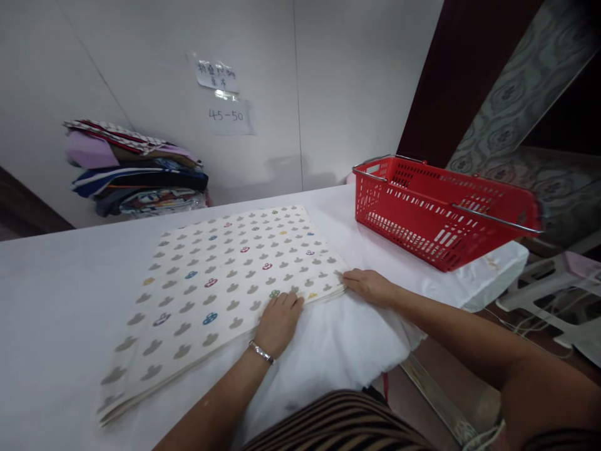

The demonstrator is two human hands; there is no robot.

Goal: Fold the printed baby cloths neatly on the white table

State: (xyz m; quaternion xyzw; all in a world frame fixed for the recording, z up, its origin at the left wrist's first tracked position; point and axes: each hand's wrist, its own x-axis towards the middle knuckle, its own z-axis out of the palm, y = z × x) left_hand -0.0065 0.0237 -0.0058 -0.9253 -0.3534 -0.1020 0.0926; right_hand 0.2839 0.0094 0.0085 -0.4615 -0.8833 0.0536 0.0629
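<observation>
A folded white cloth (225, 275) lies flat on the table, printed with grey shapes and small coloured mushroom figures. Its layers show along the near edge. My left hand (280, 319), with a bracelet at the wrist, rests on that edge near the middle, fingers flat on the fabric. At the near right corner, my right hand (370, 287) has its fingers closed on the cloth's edge; the thumb is hard to make out.
The table (51, 300) has a white cover. A red shopping basket (441, 219) with metal handles stands at the back right. Several folded garments (141, 169) are piled against the wall at the back left. White plastic stools (539, 294) stand right of the table.
</observation>
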